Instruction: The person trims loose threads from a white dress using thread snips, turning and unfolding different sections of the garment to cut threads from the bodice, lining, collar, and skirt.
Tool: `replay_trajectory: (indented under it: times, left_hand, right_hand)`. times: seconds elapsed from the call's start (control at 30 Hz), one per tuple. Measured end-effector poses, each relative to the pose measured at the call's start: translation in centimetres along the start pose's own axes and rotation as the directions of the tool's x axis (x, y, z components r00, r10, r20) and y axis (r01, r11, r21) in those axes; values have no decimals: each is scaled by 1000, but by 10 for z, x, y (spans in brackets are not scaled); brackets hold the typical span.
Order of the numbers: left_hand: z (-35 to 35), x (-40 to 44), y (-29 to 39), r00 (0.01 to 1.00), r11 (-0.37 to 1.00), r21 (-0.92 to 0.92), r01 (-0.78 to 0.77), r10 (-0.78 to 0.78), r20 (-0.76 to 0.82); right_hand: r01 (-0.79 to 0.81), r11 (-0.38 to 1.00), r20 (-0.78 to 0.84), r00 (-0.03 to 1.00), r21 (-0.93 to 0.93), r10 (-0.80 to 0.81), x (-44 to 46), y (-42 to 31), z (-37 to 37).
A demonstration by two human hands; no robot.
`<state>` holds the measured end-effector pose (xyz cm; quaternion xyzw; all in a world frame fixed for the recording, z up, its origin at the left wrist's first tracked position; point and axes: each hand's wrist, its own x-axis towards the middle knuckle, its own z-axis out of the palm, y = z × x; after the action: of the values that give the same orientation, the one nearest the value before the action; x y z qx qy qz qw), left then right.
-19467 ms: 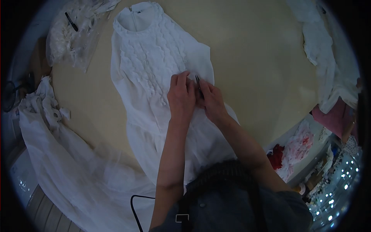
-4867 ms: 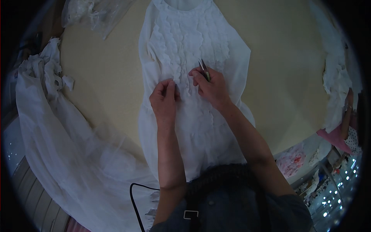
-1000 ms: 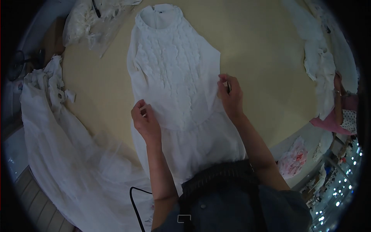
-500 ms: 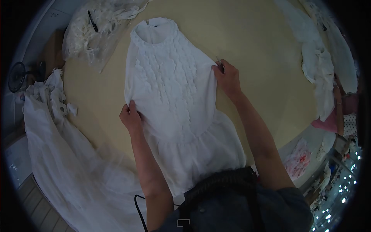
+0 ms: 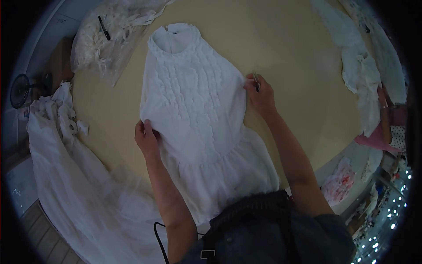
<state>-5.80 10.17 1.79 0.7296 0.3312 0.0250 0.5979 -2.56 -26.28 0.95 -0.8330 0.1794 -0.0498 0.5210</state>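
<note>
A white dress [image 5: 184, 110] lies face up in front of me, its round neckline away from me and wavy ruffles down its chest. A gathered skirt [image 5: 220, 176] runs down to my waist. My left hand [image 5: 147, 135] pinches the dress's left edge between thumb and fingers. At the right edge, near the sleeve opening, is my right hand [image 5: 260, 93], closed around small metal thread snips [image 5: 256, 80] with the points sticking up past the fingers. Its thumb and fingertip touch the dress fabric there.
The beige table [image 5: 307, 79] carries a clear plastic bag [image 5: 101, 48] of white pieces with a black pen [image 5: 104, 27] on it. White garments [image 5: 74, 171] hang over the left edge. Another person's arm [image 5: 385, 116] is by white fabric [image 5: 362, 79] at right. A fan [image 5: 20, 91] stands left.
My right hand has shifted slightly right and toward me, and the snips now point more upright. The shoulder edge has relaxed from a stretched point. My left hand is slightly lower.
</note>
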Motion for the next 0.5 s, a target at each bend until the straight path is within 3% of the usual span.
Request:
replay_trajectory:
  times: [0.03,0.1,0.13,0.2,0.27,0.33,0.4,0.43,0.5]
  left_hand:
    - [-2,-8,4,997,997,30,-74,75,-11]
    - [-22,-28,-7,975,939,261,-223,217,50]
    - [-35,-42,-12,956,883,369,-291,278,89]
    - [-50,-85,-10,975,871,440,-219,184,122]
    - [-72,-121,-40,941,790,514,-334,311,134]
    - [-92,-164,-49,977,778,594,-204,121,176]
    - [-97,-198,-76,974,710,667,-225,138,182]
    - [-97,-211,-80,984,689,707,-159,55,167]
    - [-103,-212,-92,937,873,486,-24,-150,315]
  right_hand:
    - [-95,995,61,994,11,95,-10,-6,-7]
    - [-280,960,188,944,13,272,-43,-19,-30]
    - [-260,966,215,942,-11,256,-63,-11,-39]
    - [-223,969,283,927,-109,245,-108,0,-58]
    - [-183,946,354,894,-267,273,-156,3,-79]
    - [-103,941,368,902,-321,224,-206,11,-93]
    - [13,959,350,932,-284,91,-248,29,-97]
    - [72,960,349,937,-272,29,-264,40,-98]
    - [192,946,391,917,-262,-78,-283,62,-97]
